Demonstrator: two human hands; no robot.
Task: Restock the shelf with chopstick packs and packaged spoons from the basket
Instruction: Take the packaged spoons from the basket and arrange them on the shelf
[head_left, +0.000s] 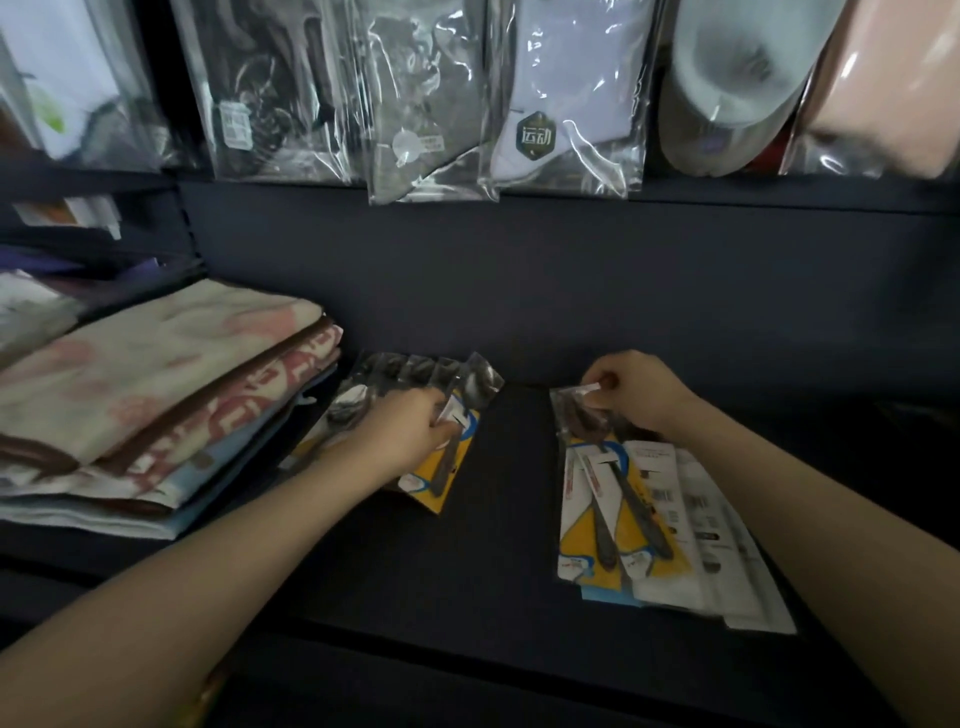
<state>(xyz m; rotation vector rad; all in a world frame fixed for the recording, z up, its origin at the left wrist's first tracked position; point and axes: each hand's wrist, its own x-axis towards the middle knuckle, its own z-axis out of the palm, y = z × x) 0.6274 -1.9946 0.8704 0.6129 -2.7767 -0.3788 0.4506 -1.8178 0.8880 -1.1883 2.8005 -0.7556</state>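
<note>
Fingers of both hands pinch spoon packs: left hand (415, 431) and right hand (631, 395) should square each stack (613, 509) flat on the shelf (498, 519).

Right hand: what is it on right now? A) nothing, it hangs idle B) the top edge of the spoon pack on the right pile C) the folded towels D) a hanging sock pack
B: the right hand pinches the clear top edge of the spoon pack lying on the right-side pile on the shelf.

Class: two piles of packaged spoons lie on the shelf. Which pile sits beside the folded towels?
The left pile, under the left hand. The right pile lies apart from the towels.
</note>
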